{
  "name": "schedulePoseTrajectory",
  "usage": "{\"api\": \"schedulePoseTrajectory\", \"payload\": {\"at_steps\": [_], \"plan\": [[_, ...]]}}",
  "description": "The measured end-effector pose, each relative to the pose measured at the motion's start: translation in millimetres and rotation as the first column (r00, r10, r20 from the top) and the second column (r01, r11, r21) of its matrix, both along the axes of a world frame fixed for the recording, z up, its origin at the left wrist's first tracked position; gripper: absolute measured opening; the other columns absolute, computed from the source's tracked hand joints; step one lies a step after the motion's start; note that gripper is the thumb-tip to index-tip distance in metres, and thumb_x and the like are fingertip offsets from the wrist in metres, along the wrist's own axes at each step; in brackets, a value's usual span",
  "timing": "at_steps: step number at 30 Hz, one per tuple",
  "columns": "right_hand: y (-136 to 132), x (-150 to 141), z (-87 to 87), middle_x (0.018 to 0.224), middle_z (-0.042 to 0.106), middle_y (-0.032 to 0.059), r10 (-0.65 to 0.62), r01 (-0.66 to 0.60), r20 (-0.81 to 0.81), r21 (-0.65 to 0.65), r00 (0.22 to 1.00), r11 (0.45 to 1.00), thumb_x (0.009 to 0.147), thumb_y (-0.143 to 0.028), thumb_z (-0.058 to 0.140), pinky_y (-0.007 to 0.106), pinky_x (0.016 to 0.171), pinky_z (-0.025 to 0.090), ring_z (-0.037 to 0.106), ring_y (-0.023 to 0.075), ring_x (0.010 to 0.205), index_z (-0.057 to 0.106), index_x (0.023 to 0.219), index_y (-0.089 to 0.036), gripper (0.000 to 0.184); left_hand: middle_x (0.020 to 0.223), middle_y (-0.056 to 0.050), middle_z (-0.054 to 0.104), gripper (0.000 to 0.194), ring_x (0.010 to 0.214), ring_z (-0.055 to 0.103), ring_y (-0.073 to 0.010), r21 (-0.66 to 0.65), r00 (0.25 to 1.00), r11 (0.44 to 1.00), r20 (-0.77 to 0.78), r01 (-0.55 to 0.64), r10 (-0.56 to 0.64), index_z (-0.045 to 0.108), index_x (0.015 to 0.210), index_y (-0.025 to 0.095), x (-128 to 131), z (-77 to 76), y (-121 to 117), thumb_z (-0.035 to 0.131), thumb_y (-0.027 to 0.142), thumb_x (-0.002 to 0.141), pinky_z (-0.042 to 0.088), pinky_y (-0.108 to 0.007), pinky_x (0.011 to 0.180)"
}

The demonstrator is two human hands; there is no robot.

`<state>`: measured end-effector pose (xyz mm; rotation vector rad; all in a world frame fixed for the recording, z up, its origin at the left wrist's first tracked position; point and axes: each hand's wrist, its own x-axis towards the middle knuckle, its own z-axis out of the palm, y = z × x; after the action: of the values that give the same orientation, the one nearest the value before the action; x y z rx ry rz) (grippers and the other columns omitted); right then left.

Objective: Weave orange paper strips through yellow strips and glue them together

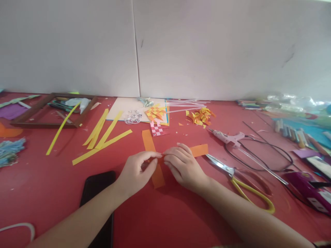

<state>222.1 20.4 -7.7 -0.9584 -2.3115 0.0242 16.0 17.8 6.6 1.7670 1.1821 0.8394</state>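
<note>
Two orange paper strips (pixel 148 139) cross each other on the red table in front of me. My left hand (pixel 141 167) pinches the strips near their crossing, thumb and index finger pressed together. From the other side, my right hand (pixel 184 165) has its fingers curled over the strip that runs sideways, whose end sticks out to the right. Fingertips of both hands nearly meet, and the crossing itself is mostly hidden. Beyond them lies a small pink-and-white woven paper fish (pixel 157 129). Yellow paper strips (pixel 102 147) are spread to the left.
Scissors (pixel 222 166) with yellow and red handles lie right of my hands, near a pink glue gun (pixel 229 137) and its cord. A black phone (pixel 99 182) sits under my left forearm. Behind are orange paper scraps (pixel 200 116), a brown frame (pixel 43 124) and a white wall (pixel 207 48).
</note>
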Motion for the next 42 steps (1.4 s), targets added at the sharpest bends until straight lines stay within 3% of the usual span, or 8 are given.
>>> {"api": "schedulePoseTrajectory", "payload": {"at_steps": [7,11,14,18,23,28,35,42], "plan": [[-5,-2,3.1,0.092,0.071,0.0031,-0.04,0.04,0.016,-0.02,0.999,0.999,0.092,-0.014,0.048,0.046,0.108,0.032,0.065,0.0176,0.092,0.059,0.096,-0.02,0.013,0.094,-0.003,0.076,0.011,0.085,0.072,-0.0182,0.115,1.0,0.993,-0.003,-0.023,0.024,0.071,0.094,0.023,2,-6.9,-1,0.069,0.027,0.084,0.058,-0.027,0.075],[-8,-3,8.2,0.104,0.07,0.0088,-0.106,0.115,-0.053,0.207,0.993,0.972,0.087,-0.017,0.061,0.046,0.102,0.04,0.061,0.0247,0.108,0.061,0.099,-0.02,0.012,0.086,-0.003,0.075,0.007,0.079,0.071,-0.0169,0.018,0.982,0.994,0.156,-0.108,0.104,0.07,0.085,0.021,4,-9.6,1,0.07,0.026,0.081,0.058,-0.027,0.075],[-15,-4,10.0,0.094,0.068,0.0084,-0.038,0.097,-0.187,0.32,0.982,0.943,0.082,-0.011,0.066,0.036,0.082,0.051,0.063,0.0205,0.091,0.061,0.097,-0.02,0.019,0.086,-0.002,0.073,0.011,0.082,0.07,-0.0163,-0.071,0.954,0.984,0.245,-0.16,0.173,0.067,0.084,0.02,4,-9.5,3,0.071,0.03,0.08,0.057,-0.025,0.072],[-25,-12,6.1,0.064,0.061,-0.0025,0.071,-0.118,-0.344,-0.117,0.936,0.986,0.085,-0.011,0.062,0.021,0.052,0.045,0.052,0.0087,0.053,0.058,0.085,-0.02,0.01,0.086,0.0,0.071,0.016,0.081,0.068,-0.0133,-0.221,0.889,0.963,0.395,-0.153,0.232,0.066,0.082,0.02,2,-6.6,6,0.077,0.029,0.075,0.055,-0.022,0.073],[-21,-21,1.7,0.059,0.058,-0.0027,-0.348,-0.225,-0.527,-0.746,0.776,0.627,0.083,-0.041,0.068,0.021,0.044,0.04,0.048,0.008,0.046,0.064,0.085,-0.018,0.024,0.095,-0.002,0.073,0.014,0.082,0.068,-0.012,-0.309,0.867,0.951,0.478,0.016,0.14,0.065,0.077,0.018,3,-2.8,5,0.077,0.024,0.075,0.053,-0.023,0.076],[-14,-18,1.5,0.06,0.058,-0.0037,-0.503,-0.407,-0.642,-0.762,0.579,0.503,0.073,-0.044,0.078,0.022,0.04,0.037,0.043,0.0066,0.042,0.065,0.096,-0.019,0.036,0.094,-0.003,0.073,0.01,0.089,0.068,-0.0138,-0.298,0.874,0.947,0.484,0.117,0.045,0.064,0.075,0.018,4,-3.6,2,0.074,0.019,0.077,0.054,-0.025,0.079],[-14,-20,-0.2,0.061,0.06,-0.0037,-0.5,-0.41,-0.713,-0.696,0.492,0.589,0.073,-0.033,0.081,0.021,0.046,0.041,0.048,0.0065,0.047,0.069,0.082,-0.02,0.02,0.096,0.0,0.07,0.036,0.089,0.069,-0.0129,-0.292,0.857,0.95,0.512,0.107,0.061,0.057,0.111,0.025,8,-6.4,0,0.073,0.018,0.079,0.055,-0.025,0.079],[-13,-20,0.5,0.07,0.066,0.0002,-0.485,-0.456,-0.742,-0.668,0.462,0.588,0.073,-0.031,0.081,0.024,0.051,0.051,0.058,0.0101,0.055,0.071,0.08,-0.018,0.017,0.092,-0.003,0.071,0.019,0.085,0.069,-0.0148,-0.261,0.898,0.965,0.431,0.033,0.086,0.068,0.093,0.02,7,-5.4,1,0.077,0.029,0.079,0.057,-0.025,0.075]]}}
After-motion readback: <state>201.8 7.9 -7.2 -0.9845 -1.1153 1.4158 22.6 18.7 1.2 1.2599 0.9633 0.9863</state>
